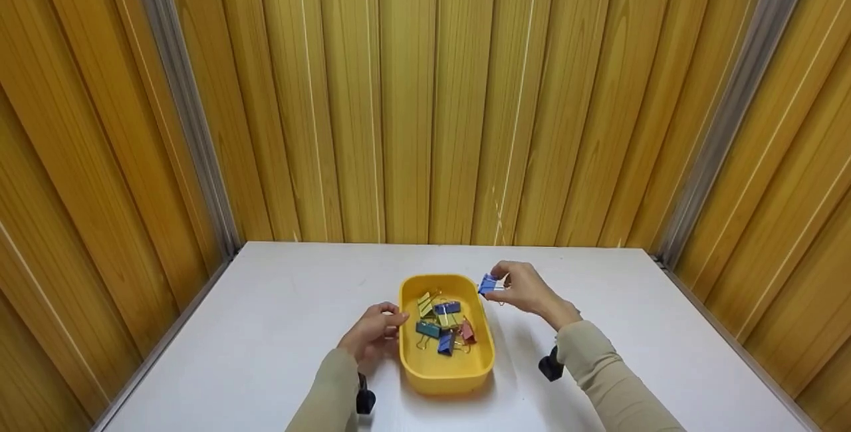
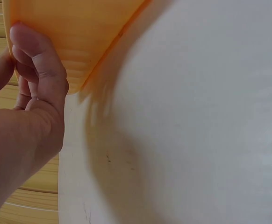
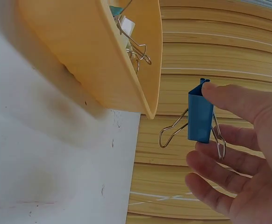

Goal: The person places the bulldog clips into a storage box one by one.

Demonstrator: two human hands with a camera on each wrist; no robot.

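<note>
A yellow plastic bin stands on the table with several binder clips inside, among them yellow, blue, red and a green one. My left hand pinches the bin's left rim, thumb over the edge and fingers against the outer wall. Just beyond the right rim, my right hand holds a blue binder clip above the table. Thumb and fingertips grip the clip by its ends; its two wire handles spread out to either side.
The white table carries the bin near its front middle. Wood-patterned panels rise behind and at both sides, with grey metal posts at the corners. A black wrist device hangs below the right forearm.
</note>
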